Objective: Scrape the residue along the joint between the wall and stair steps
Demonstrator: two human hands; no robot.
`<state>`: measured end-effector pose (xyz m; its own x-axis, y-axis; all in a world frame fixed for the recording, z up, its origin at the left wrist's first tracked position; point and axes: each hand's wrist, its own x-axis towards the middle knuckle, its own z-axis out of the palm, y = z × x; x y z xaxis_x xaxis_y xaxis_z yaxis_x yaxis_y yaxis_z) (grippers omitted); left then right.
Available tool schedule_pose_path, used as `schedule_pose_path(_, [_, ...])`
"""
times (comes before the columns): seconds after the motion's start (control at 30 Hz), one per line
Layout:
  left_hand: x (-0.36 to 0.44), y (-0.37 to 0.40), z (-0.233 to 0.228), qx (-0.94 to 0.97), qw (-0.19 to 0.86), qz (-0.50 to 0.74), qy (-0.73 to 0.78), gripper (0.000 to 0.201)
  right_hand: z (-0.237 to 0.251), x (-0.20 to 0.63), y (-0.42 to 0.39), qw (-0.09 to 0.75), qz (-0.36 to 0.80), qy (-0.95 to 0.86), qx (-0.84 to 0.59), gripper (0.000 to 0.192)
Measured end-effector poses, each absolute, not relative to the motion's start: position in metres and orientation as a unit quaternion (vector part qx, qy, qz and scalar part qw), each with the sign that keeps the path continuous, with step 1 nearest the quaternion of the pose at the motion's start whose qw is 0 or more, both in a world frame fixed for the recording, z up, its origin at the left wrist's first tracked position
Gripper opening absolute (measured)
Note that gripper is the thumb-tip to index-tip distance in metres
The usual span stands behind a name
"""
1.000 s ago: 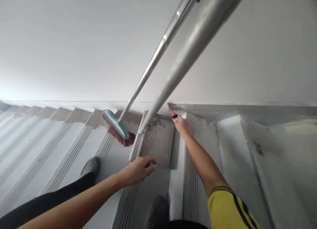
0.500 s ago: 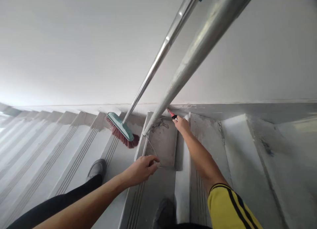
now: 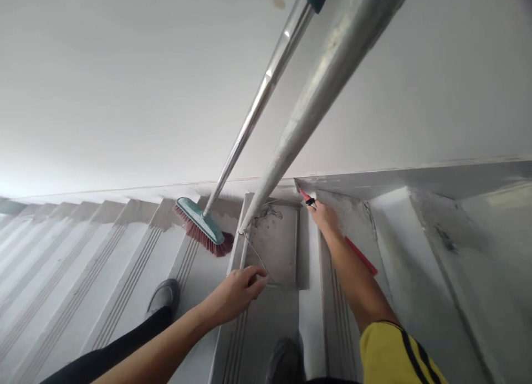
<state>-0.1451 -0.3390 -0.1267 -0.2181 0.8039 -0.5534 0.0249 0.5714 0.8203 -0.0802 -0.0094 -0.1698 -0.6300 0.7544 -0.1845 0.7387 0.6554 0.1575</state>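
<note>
My left hand [image 3: 238,292] is closed around the thin wire handle [image 3: 256,253] of a square grey container [image 3: 275,245] resting on a stair tread. Grime and dark smears mark the container's inside. Up by the wall, my right hand [image 3: 325,215] grips a small red-and-black-handled tool [image 3: 306,196]. Its narrow grey tip touches the grey strip at the foot of the wall; whether it is a scraper or a brush I cannot tell. A red strip-like object [image 3: 361,256] shows beside my right forearm, partly hidden by it.
A broom [image 3: 201,220] with green head and reddish bristles leans on the stairs to the left. A thick grey pole [image 3: 307,112] slants across the view close by. Concrete steps [image 3: 120,251] run down to the left along the white wall [image 3: 124,96]. My shoes stand on the treads.
My right hand has moved slightly right along the wall base with the red-handled tool. The red strip has come into view beside my forearm. My left hand keeps its hold on the wire handle.
</note>
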Motion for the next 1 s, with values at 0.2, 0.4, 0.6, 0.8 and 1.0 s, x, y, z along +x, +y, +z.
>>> schedule_pose_path(0.2, [-0.135, -0.317, -0.125, 0.309, 0.574, 0.34, 0.678, 0.039, -0.156, -0.098, -0.03, 0.131, -0.019, 0.907, 0.4, 0.038])
schedule_pose_path(0.4, [-0.138, -0.311, -0.123, 0.316, 0.572, 0.344, 0.674, 0.039, -0.138, -0.041, -0.028, 0.15, -0.093, 0.919, 0.353, 0.032])
schedule_pose_path(0.6, [-0.141, -0.313, -0.137, 0.331, 0.557, 0.341, 0.682, 0.037, -0.116, -0.017, -0.011, 0.097, 0.039, 0.911, 0.399, 0.033])
schedule_pose_path(0.8, [-0.146, -0.315, -0.137, 0.295, 0.588, 0.375, 0.653, 0.043, -0.083, -0.031, 0.023, 0.158, 0.14, 0.889, 0.406, 0.036])
schedule_pose_path(1.0, [-0.138, -0.311, -0.134, 0.279, 0.606, 0.382, 0.64, 0.044, -0.111, -0.073, 0.004, 0.17, 0.102, 0.895, 0.401, 0.037])
